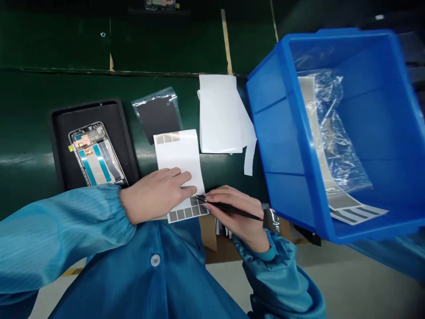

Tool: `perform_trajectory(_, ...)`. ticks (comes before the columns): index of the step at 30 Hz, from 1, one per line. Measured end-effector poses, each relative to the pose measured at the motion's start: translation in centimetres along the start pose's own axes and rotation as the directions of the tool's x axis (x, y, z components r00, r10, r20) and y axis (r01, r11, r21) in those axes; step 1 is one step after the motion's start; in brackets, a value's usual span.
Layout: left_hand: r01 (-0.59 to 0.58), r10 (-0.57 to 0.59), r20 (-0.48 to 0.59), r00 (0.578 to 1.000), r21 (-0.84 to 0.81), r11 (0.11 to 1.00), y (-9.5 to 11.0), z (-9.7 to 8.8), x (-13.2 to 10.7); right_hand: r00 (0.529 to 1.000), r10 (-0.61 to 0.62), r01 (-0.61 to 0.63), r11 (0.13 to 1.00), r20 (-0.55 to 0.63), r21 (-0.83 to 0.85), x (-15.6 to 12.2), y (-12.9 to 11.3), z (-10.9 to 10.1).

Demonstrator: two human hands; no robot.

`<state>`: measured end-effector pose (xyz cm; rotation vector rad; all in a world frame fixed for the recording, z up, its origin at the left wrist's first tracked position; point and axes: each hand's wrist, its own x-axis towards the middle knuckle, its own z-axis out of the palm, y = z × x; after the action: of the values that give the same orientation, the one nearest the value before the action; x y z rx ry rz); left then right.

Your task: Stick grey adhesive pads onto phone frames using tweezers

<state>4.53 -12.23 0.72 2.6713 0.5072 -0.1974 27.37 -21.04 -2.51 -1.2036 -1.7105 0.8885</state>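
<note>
A white backing sheet [178, 155] bears rows of small grey square stickers at its near end and a few at its far end. Over its middle lies my left hand [159, 192], fingers a little bent and apart, pressing on the paper. My right hand [235, 212] grips black tweezers [237, 210] at the sheet's right edge. Their tips are at the grey stickers [195, 201]; whether they pinch one I cannot tell. Left of the sheet, an opened phone [96, 155] with blue strips rests in a black tray [59, 146], its lower end close to my left sleeve.
A clear bag with a dark sheet [157, 113] lies beyond the backing sheet. White papers [221, 115] are stacked to its right. A tilted blue bin [272, 124] stands on the right, holding clear plastic [341, 141] and sticker sheets [345, 201]. Another device [160, 4] sits at the far edge.
</note>
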Motion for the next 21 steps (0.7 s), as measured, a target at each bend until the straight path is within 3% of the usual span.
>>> perform_trajectory(21,0.003,-0.006,0.089,0.996,0.034,0.999,0.26,-0.80,0.27,0.999,-0.012,0.011,1.000,0.031,0.022,0.31,-0.15,-0.36)
